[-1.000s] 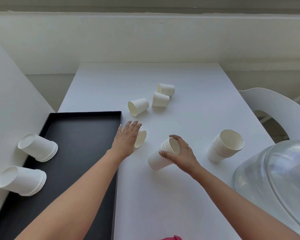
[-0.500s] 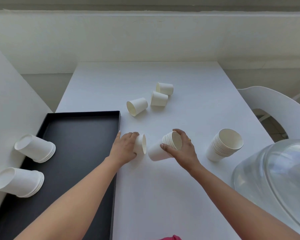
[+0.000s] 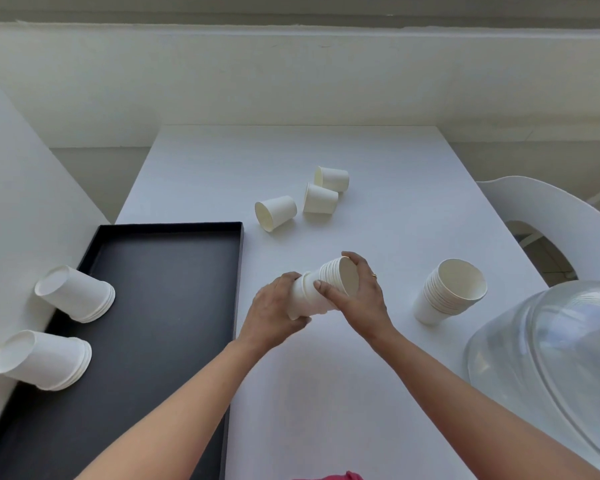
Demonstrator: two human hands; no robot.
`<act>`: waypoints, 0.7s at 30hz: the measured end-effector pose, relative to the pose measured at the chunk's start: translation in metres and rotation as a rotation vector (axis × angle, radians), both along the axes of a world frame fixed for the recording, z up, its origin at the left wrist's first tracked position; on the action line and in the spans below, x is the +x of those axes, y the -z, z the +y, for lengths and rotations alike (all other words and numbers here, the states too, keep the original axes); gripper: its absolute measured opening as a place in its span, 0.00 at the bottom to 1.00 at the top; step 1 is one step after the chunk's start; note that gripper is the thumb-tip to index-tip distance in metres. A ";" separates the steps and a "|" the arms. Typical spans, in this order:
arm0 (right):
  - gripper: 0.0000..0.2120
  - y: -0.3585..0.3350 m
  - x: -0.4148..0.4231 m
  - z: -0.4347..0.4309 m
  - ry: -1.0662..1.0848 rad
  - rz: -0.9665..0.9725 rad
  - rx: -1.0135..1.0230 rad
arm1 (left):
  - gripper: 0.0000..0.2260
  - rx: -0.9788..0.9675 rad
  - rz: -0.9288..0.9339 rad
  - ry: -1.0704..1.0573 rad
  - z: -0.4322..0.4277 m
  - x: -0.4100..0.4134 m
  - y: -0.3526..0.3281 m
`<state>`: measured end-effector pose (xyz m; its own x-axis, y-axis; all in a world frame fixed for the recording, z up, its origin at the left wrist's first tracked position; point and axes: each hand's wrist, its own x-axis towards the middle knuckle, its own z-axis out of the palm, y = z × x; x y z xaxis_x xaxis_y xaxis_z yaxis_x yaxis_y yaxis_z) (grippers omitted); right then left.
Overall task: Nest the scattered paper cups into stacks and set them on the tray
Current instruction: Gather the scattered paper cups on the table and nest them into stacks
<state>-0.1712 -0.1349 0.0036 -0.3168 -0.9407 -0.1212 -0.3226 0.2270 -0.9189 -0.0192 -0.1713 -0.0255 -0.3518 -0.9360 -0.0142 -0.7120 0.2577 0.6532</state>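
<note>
- Looking through the head cam, which is the only view here: both hands are on one held stack (image 3: 307, 301) of paper cups. It's up off the table (image 3: 326, 393), just right of the tray (image 3: 170, 225), lying on a slant with its mouth pointing up and away.
- Left hand (image 3: 271, 313) is curled round the base end, and right hand (image 3: 361, 303) has thumb and fingers wrapped round the rim end, so both are gripping the same stack. Looks to me like the bottom cup is getting pushed on, but I can't tell if it's fully seated.
- Three loose cups (image 3: 320, 199) lie on their sides farther back on the table, close together. Another table stack (image 3: 447, 292) stands near the right hand. Two tray stacks (image 3: 77, 294) sit along the tray's left side, rims down as far as I can tell.
- What could go sideways imo: squeeze too hard from both ends and the thin paper walls buckle, or the bottom cup goes on crooked and jams. Loosen the left hand before it's seated and that cup drops off.
- Cups on their sides roll easy, so a sloppy reach could send one toward the far edge.
- Right forearm is close to the table stack and the clear dome (image 3: 551, 358), so a wide swing could knock that stack over.
</note>
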 end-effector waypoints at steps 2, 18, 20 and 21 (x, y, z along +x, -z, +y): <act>0.32 0.001 0.002 0.001 -0.019 0.005 0.020 | 0.29 0.020 0.034 -0.002 0.002 -0.004 -0.002; 0.42 -0.002 0.007 0.000 -0.120 0.023 0.123 | 0.30 0.089 0.181 -0.031 0.006 -0.008 -0.006; 0.44 -0.002 0.007 0.001 -0.138 0.008 0.115 | 0.30 0.092 0.195 -0.036 0.005 -0.006 -0.005; 0.45 -0.001 0.007 0.001 -0.133 -0.014 0.106 | 0.30 0.102 0.208 -0.046 0.005 -0.006 -0.005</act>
